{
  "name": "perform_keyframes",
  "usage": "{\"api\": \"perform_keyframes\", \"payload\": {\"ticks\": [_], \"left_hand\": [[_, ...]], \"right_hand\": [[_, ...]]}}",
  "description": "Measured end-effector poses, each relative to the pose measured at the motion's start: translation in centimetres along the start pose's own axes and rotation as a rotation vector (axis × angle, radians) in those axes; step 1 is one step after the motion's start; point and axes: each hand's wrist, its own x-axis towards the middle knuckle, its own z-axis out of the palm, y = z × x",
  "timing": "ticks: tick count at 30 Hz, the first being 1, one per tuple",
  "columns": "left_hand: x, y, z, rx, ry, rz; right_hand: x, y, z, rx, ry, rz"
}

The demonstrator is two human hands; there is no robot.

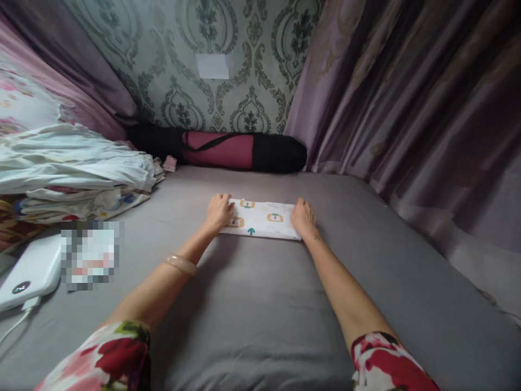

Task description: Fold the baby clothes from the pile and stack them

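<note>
Both forearms (345, 293) slant forward and inward; the left hand (220, 212) and right hand (303, 218), fingers curled, pinch opposite ends of a folded cloth (262, 225) over the grey sheet (252, 309).

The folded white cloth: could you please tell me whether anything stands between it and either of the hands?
Nothing visible does: the left hand and the right hand touch the folded white cloth at opposite ends. The long bag lies farther back, not between them.

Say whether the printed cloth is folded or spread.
Folded: the cloth lies as a compact, straight-edged strip, left hand and right hand at its ends.
</note>
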Motion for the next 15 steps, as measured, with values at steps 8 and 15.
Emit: {"api": "perform_keyframes", "payload": {"ticks": [8,15], "left_hand": [[-1.2,3.7,3.8,-0.067,-0.096,0.363],[-2.0,3.4,5.5,0.018,-0.141,0.326]], "right_hand": [[-2.8,-6.0,4.3,-0.022,-0.019,-0.584],[-4.4,-7.2,4.1,-0.026,-0.098,-0.555]]}}
